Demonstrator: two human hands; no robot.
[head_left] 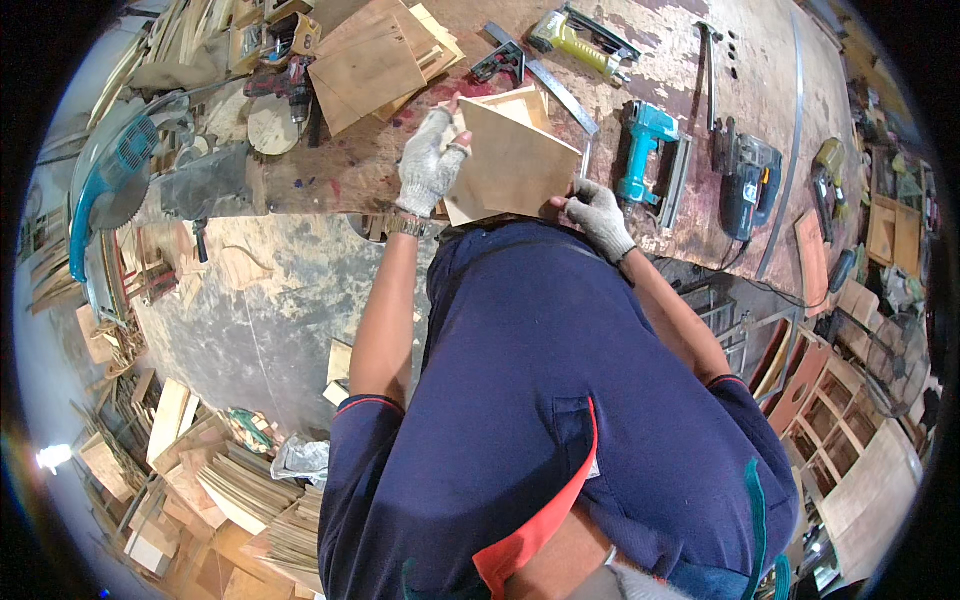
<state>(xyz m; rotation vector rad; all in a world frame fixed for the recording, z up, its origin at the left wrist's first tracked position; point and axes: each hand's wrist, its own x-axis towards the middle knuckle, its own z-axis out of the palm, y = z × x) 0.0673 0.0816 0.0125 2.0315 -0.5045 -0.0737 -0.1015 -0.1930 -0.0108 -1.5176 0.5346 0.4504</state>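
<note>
Together, left hand [430,168] and right hand [598,217] grip a wooden panel [515,160] by its edges

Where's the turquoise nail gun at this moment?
In the head view, right of centre, the turquoise nail gun lies on the worn wooden workbench, between the gloved right hand and the dark blue power tool.

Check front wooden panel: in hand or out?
In hand: the wooden panel has the left hand at its left edge, the right hand at its lower-right corner. Any support beneath: cannot tell.
</note>
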